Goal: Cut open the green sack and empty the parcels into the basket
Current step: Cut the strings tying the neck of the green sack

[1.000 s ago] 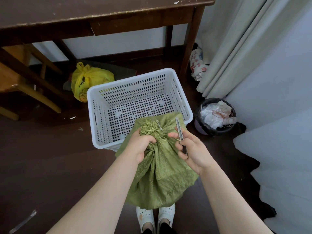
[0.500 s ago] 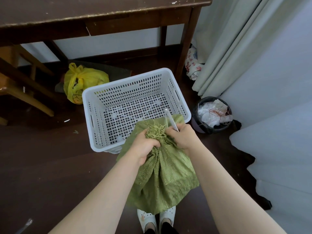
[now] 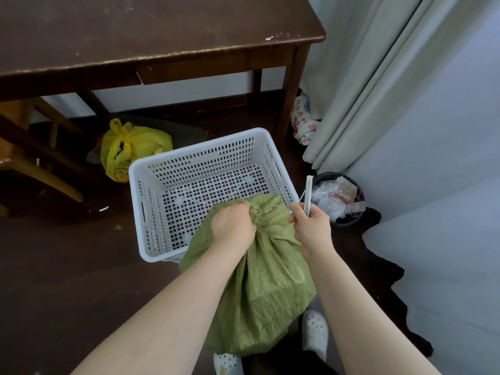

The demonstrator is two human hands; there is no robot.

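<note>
L hand clenched on neck of sack, held over near-right corner of basket on floor. R hand grips knife, blade up, beside sack.

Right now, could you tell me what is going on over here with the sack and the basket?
A person stands over a white basket on the floor, working on a green sack. The left hand grips the sack's bunched, frayed neck, while the right hand holds a cutter, blade pointing up beside the neck. The sack looks still tied, leaning on the basket's near corner. The basket holds no parcels yet.
</note>
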